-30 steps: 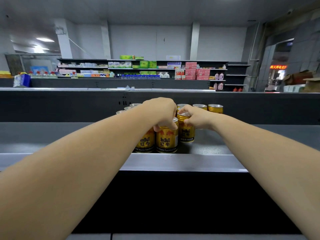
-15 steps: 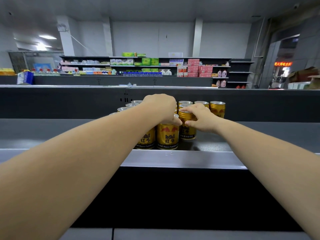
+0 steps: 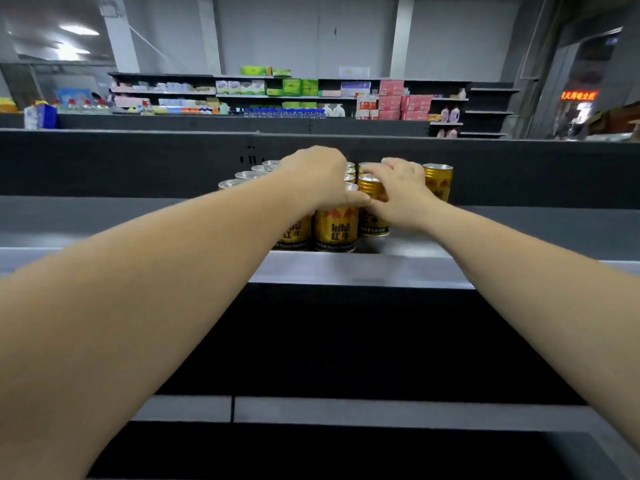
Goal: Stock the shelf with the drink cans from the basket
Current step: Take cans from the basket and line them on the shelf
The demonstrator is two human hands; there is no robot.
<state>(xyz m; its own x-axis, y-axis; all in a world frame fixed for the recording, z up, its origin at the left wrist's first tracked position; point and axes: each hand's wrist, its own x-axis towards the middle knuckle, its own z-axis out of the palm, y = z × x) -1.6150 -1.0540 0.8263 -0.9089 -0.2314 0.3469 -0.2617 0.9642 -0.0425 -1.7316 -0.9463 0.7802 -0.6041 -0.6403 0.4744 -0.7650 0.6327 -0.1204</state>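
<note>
Several gold Red Bull cans stand in rows on the grey shelf (image 3: 519, 233). My left hand (image 3: 313, 176) lies curled over the top of the front can (image 3: 335, 230), gripping its rim. To its right, my right hand (image 3: 398, 192) is closed around the can (image 3: 371, 188) one row further back, with the fingers over its top. One more gold can (image 3: 438, 180) stands free at the right end of the group. My left forearm hides part of the left rows. The basket is out of view.
A dark back panel (image 3: 138, 164) rises behind the cans. The shelf's pale front lip (image 3: 363, 268) runs across, with a lower shelf edge (image 3: 346, 408) below. Far shelves with boxes and bottles (image 3: 391, 100) line the back wall.
Both hands have stayed on the same cans. My right hand has shifted slightly back and right over its can. The view has tilted a little, so the shelf sits higher.
</note>
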